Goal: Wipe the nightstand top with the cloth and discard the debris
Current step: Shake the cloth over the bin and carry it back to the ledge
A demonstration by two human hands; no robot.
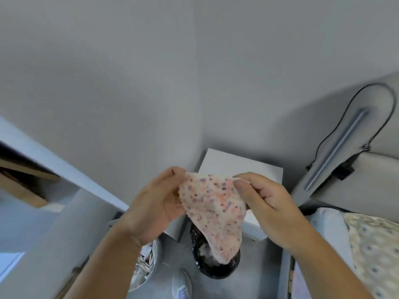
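A pale cloth [213, 208] with pink and purple speckles hangs between both hands. My left hand [155, 203] pinches its upper left corner and my right hand [261, 197] pinches its upper right edge. The cloth's lower end droops over a black-lined bin [195, 240] on the floor, where whitish debris lies. Behind the hands stands the white nightstand [235, 164], its top partly hidden by the cloth and fingers.
A second container [151, 262] holding crumpled paper stands left of the black bin. A bed with a patterned cover [375, 251] and a padded headboard [367, 169] fills the right side. White furniture [64, 169] runs along the left. A shoe [182, 283] shows at the bottom.
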